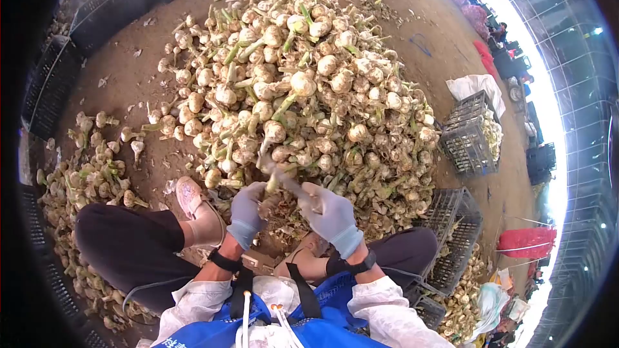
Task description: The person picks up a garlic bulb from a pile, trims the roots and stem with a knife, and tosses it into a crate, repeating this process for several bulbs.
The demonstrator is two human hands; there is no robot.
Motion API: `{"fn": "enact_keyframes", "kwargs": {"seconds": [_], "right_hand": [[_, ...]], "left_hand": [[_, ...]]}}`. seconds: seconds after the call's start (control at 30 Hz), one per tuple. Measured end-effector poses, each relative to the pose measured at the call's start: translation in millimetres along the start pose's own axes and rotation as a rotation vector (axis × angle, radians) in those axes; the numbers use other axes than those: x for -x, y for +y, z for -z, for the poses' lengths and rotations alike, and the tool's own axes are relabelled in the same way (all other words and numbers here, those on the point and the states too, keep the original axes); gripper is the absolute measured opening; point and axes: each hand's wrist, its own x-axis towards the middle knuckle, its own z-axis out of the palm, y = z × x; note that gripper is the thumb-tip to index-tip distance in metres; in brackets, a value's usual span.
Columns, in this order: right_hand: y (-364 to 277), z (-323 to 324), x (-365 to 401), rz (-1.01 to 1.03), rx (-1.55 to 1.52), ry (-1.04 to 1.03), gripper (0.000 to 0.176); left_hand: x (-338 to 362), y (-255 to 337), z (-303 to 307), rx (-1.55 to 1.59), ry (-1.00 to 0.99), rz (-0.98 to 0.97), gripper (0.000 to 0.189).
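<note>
A big heap of garlic (303, 84), bulbs with cut and long stalks, lies on the ground before me. My left hand (247, 211), in a grey glove, is closed at the heap's near edge. At its fingertips is a pale green garlic stalk (273, 184), and its bulb end is hard to make out. My right hand (331, 214), gloved too, is wrapped round a cutting tool with a grey metal blade (288, 182). The blade points up and left across the stalk, smeared by motion, and the fingers hide its handle.
On the left, a smaller garlic pile (90, 187) spreads beside my knee. Black plastic crates (116, 9) line the back left. On the right stand a garlic-filled crate (469, 134) and another crate (454, 238) near my knee. A red bundle (527, 242) lies farther right.
</note>
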Motion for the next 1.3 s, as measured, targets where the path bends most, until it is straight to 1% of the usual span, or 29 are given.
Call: {"fn": "enact_keyframes", "kwargs": {"seconds": [0.03, 0.07, 0.17, 0.2, 0.23, 0.27, 0.3, 0.33, 0.37, 0.4, 0.47, 0.5, 0.57, 0.63, 0.7, 0.73, 0.77, 0.8, 0.83, 0.87, 0.9, 0.97, 1.0, 1.03, 1.1, 1.13, 1.17, 1.23, 1.3], "right_hand": [[-21.5, 9.5, -4.7, 0.088, 0.163, -0.065, 0.031], [-31.0, 14.9, -5.6, 0.172, 0.324, -0.129, 0.029], [40.9, -3.2, -27.2, 0.151, 0.294, -0.064, 0.023], [60.5, 5.5, -40.3, -0.096, 0.596, -0.294, 0.024], [75.6, 12.0, -50.4, -0.300, 0.673, -0.379, 0.025], [80.8, 16.5, -55.3, -0.272, 0.623, -0.161, 0.026], [81.3, 21.9, -58.4, -0.243, 0.571, 0.053, 0.026], [82.4, 29.1, -66.7, -0.144, 0.516, 0.224, 0.030], [79.0, 37.2, -81.3, -0.045, 0.456, 0.395, 0.034], [77.6, 44.3, -98.2, -0.060, 0.518, 0.425, 0.038], [88.7, 51.1, -121.1, -0.062, 0.570, 0.460, 0.044], [103.5, 50.0, -133.9, -0.080, 0.652, 0.325, 0.047], [114.0, 51.6, -147.3, -0.073, 0.739, 0.188, 0.050], [100.4, 53.8, -144.9, -0.141, 0.682, 0.143, 0.056], [63.4, 56.4, -116.9, -0.057, 0.657, 0.177, 0.050], [41.6, 56.3, -97.8, -0.068, 0.363, 0.182, 0.048], [18.3, 52.9, -78.4, -0.080, 0.062, 0.180, 0.047], [-7.8, 45.6, -58.6, -0.140, -0.243, 0.104, 0.046], [-30.6, 39.2, -40.3, -0.202, -0.542, 0.030, 0.047], [-47.1, 36.5, -23.4, -0.241, -0.579, -0.063, 0.044], [-55.3, 31.0, -10.2, -0.283, -0.618, -0.156, 0.042], [-47.7, 4.1, 0.5, -0.142, -0.440, -0.161, 0.052], [-44.6, -2.1, -0.7, 0.025, -0.441, -0.125, 0.052], [-44.9, 1.2, 3.3, 0.032, -0.447, -0.130, 0.052], [-63.5, 21.5, 11.3, 0.248, -0.217, -0.010, 0.050], [-59.3, 26.0, 15.8, 0.351, 0.005, 0.057, 0.046], [-58.6, 27.3, 17.7, 0.351, 0.004, 0.059, 0.046], [-55.5, 30.3, 25.2, 0.579, 0.581, 0.053, 0.047], [-51.0, 27.8, 26.9, 0.571, 0.610, 0.054, 0.047]], "left_hand": [[-1.2, -3.5, -3.5, -0.397, 0.040, -0.298, 0.016], [-0.3, -0.9, -5.3, -0.393, 0.023, -0.295, 0.016], [-3.3, 19.3, -0.6, -0.581, 0.053, -0.241, 0.015], [-5.2, 12.6, 3.0, -0.291, 0.217, -0.299, 0.011], [-8.4, 5.9, 14.2, 0.078, 0.253, -0.227, 0.011], [-11.2, 16.5, 31.1, 0.259, 0.405, -0.148, 0.014], [-13.3, 23.8, 54.3, 0.683, 0.765, 0.008, 0.020], [-9.9, 37.2, 111.6, 0.834, 0.469, 0.066, 0.028], [-16.8, 69.4, 148.2, 1.317, 0.105, -0.226, 0.033], [0.0, -4.6, 235.3, 1.469, 0.593, -0.151, 0.050], [23.7, 84.4, 239.5, 1.635, 0.086, -0.798, 0.080], [41.4, 101.1, 260.1, 1.240, 0.214, -0.783, 0.082], [43.7, 96.1, 245.3, 1.582, -0.097, -0.850, 0.070], [33.6, 8.8, 252.2, 1.189, 0.087, -0.596, 0.049], [5.9, 96.7, 134.2, 0.267, 0.535, -0.208, 0.034], [-3.2, 85.7, 111.7, 0.408, 0.388, -0.176, 0.038], [-10.8, 62.5, 77.2, 0.234, 0.364, -0.156, 0.049], [-16.0, 58.0, 59.0, -0.246, 0.265, -0.501, 0.059], [-17.6, 62.4, 36.7, -0.367, 0.204, -0.533, 0.062], [-16.5, 60.0, 18.3, -0.449, 0.187, -0.547, 0.062], [-13.8, 61.9, 7.4, -0.451, 0.148, -0.579, 0.060], [-6.0, 42.4, -2.5, -0.166, -0.049, -0.401, 0.062], [-2.2, 28.3, -9.6, 0.158, -0.085, -0.245, 0.046], [1.5, 16.6, -10.0, 0.150, -0.078, -0.246, 0.046], [5.7, 18.4, -3.2, 0.608, -0.152, -0.056, 0.048], [5.9, 16.8, -2.0, 0.635, -0.158, -0.059, 0.049], [6.3, 13.7, -0.3, 0.634, -0.160, -0.060, 0.049], [8.8, 7.5, 1.2, 0.341, -0.165, -0.074, 0.056], [12.7, 9.0, -2.3, 0.386, -0.171, -0.046, 0.057]]}}
